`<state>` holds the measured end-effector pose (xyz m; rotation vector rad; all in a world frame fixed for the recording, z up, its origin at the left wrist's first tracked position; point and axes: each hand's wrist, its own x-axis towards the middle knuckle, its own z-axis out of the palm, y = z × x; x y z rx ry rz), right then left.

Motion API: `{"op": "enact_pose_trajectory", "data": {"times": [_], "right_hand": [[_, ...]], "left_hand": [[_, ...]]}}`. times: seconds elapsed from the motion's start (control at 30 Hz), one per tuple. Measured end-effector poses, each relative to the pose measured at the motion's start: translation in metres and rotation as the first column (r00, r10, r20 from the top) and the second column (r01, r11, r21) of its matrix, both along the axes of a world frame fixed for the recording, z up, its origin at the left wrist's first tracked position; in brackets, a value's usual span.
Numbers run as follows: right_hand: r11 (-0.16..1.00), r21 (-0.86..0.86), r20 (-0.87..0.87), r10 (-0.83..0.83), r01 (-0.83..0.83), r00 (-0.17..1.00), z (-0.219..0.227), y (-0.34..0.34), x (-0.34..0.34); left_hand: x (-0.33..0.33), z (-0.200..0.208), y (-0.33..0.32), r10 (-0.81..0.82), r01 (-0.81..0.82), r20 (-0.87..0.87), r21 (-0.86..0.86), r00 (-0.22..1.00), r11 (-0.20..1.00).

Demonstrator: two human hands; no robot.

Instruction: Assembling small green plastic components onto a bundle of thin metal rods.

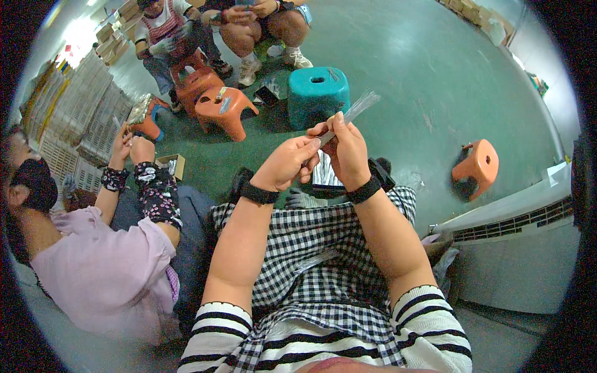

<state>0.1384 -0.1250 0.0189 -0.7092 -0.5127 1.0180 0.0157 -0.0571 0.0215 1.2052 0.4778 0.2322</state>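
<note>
- Nearest, the checked apron [280, 248] covers the person's lap; both forearms rise over it, elbows bent, converging toward the middle.
- The left hand [291, 160], above a black wristband [260, 194], grips the lower end of a bundle of thin strips [363, 105], thumb on top, fingers curled.
- The right hand [346, 150] closes on the bundle farther up, thumb raised along it; the loose ends fan out up and to the right.
- Under the hands, partly hidden, sits an open box [328, 188] of silvery strips.
- Left, a co-worker [112, 267] sits close; right, a pale cabinet [516, 261] bounds that side.
- Beyond, a teal stool [318, 96] stands ahead, with green floor [410, 118] stretching toward an orange stool [484, 163].
</note>
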Motion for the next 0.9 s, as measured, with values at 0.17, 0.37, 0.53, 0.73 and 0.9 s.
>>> {"op": "enact_pose_trajectory", "data": {"times": [0.17,0.37,0.53,0.73,0.9], "right_hand": [[0.997,-0.065,0.032,-0.030,0.032,0.999,-0.004,-0.001,0.007],[0.997,-0.070,0.028,-0.013,0.015,1.000,-0.002,0.002,0.015],[0.998,-0.051,0.040,-0.024,0.026,0.999,-0.002,0.002,0.016],[0.997,-0.023,-0.042,-0.074,0.074,0.996,-0.010,0.006,0.024],[0.992,-0.026,0.001,-0.120,0.120,0.993,-0.013,0.007,0.025]], "left_hand": [[0.000,-0.001,-0.003,0.044,-0.041,-0.037,0.082,0.998,0.996],[0.000,0.006,0.000,0.046,-0.044,-0.072,0.020,0.996,0.999],[-0.001,0.003,0.003,0.040,-0.040,-0.032,0.003,0.999,0.999],[-0.002,0.001,0.003,0.108,-0.108,0.011,-0.039,0.994,0.993],[-0.001,-0.006,0.005,0.144,-0.136,0.061,-0.126,0.988,0.983]]}}
